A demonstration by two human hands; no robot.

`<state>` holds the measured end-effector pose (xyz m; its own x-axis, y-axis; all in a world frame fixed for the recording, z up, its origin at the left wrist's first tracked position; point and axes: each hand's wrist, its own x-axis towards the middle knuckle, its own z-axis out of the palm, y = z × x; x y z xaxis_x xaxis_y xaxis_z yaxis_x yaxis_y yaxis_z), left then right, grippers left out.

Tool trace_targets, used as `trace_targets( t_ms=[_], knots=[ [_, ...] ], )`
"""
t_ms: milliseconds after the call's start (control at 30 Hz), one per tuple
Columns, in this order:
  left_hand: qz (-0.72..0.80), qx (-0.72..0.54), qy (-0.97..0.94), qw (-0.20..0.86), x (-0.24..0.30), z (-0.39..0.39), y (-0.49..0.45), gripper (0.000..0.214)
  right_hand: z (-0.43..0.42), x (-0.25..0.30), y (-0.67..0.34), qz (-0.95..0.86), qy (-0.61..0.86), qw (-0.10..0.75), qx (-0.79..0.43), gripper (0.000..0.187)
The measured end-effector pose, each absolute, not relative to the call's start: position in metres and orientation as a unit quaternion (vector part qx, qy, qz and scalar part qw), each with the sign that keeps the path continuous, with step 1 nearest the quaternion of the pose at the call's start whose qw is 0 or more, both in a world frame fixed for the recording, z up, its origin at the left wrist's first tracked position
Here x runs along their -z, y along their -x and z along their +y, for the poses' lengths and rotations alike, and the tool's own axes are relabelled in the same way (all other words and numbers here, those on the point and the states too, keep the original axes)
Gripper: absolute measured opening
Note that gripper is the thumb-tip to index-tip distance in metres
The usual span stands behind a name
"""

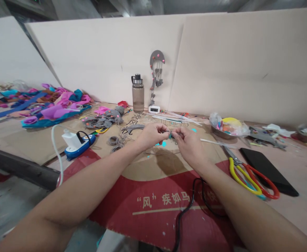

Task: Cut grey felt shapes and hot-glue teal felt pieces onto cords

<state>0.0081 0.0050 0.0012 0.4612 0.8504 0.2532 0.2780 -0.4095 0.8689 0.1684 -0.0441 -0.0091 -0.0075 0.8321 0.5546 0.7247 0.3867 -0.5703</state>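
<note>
Over the middle of the cardboard, my left hand (152, 135) is closed in a pinch, thumb against fingers. My right hand (189, 144) pinches too, its fingertips almost meeting the left ones. Between them shows a small dark teal-grey piece (170, 135), mostly hidden by the fingers; its kind is too small to tell. Bright turquoise scraps (163, 144) lie on the cardboard just below the hands. Left of my left hand are loops of grey cord (114, 141) and a curved grey felt piece (134, 128).
Scissors (244, 169) and a black phone (267, 171) lie at right, near a metal bowl (225, 134). A blue power strip (78, 148), grey felt pieces (103, 119) and a colourful fabric pile (61, 103) are left. Behind stand a bottle (138, 96) and a grey moon ornament (157, 61).
</note>
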Motion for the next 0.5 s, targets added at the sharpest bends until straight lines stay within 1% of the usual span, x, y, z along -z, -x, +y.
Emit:
trace_targets(
  t_ms=[167, 300, 367, 500],
  knots=[
    [0.379, -0.339, -0.761, 0.404, -0.004, 0.001, -0.008, 0.008, -0.042, 0.014, -0.167, -0.728, 0.538, 0.423, -0.033, 0.020],
    [0.398, -0.310, -0.754, 0.420, -0.007, -0.002, -0.007, 0.010, -0.040, 0.019, -0.166, -0.744, 0.528, 0.410, -0.002, 0.021],
    [0.395, -0.299, -0.745, 0.447, -0.006, 0.000, -0.007, 0.012, -0.039, 0.021, -0.167, -0.747, 0.529, 0.402, 0.014, 0.020],
    [0.334, -0.301, -0.726, 0.520, 0.002, 0.010, -0.008, 0.013, -0.036, 0.024, -0.170, -0.738, 0.540, 0.404, 0.027, 0.019]
  ],
)
